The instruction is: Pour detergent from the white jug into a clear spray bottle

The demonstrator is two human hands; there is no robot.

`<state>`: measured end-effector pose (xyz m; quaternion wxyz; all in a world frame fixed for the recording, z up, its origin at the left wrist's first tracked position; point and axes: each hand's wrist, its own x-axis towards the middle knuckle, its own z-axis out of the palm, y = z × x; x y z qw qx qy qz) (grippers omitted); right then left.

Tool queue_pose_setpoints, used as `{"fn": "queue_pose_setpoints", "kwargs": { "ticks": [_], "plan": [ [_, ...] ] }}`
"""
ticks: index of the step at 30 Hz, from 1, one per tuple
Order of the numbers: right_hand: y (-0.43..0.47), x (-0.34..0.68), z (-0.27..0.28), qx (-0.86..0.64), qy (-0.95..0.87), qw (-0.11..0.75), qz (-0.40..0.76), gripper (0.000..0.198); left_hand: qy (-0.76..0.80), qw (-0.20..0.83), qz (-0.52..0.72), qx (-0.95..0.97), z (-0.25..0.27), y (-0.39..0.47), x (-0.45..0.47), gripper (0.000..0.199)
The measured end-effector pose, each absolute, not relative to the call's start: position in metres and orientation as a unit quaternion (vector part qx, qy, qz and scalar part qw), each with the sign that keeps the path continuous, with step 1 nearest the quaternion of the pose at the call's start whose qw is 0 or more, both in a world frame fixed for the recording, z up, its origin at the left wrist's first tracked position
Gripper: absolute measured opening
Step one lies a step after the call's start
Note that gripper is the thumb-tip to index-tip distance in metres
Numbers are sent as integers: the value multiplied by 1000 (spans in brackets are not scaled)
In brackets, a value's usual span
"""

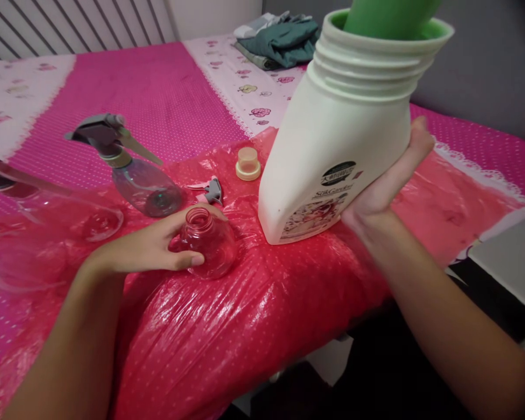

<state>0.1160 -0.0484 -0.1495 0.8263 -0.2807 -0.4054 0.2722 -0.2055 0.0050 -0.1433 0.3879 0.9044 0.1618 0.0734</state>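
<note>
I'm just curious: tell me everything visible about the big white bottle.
The white bottle looks like opaque plastic, with a flattened body and a wide, ridged neck. A green part sits in its mouth, cut off by the picture's top edge. Its front bears a dark oval, lettering and a picture. It tilts, its top toward the right; whether its base touches the red sheet is unclear. The right hand holds its right side.

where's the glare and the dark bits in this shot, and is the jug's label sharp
Head view: glare streaks the red plastic sheet; head view: deep shadow at bottom centre-right, dimness in the top right corner; head view: the label on the white jug is soft, its small print unreadable.
</note>
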Motion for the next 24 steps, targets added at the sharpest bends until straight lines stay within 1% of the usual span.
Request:
{"fn": "queue_pose_setpoints", "kwargs": {
  "ticks": [3,9,17,21,24],
  "plan": [
    [-47,117,-150,-281,-402,832,261,67,171,385,69,904,-145,6,-208,68],
    [-47,117,-151,-273,-407,823,288,69,173,388,65,903,-145,6,-210,70],
    [-47,118,-152,-292,-422,816,268,69,160,391,71,904,-143,4,-205,68],
    [-48,120,-153,-295,-432,809,267,66,158,377,74,910,-142,4,-205,66],
    [-50,121,-153,-286,-437,806,278,68,151,367,81,914,-143,3,-206,66]
  ]
}}
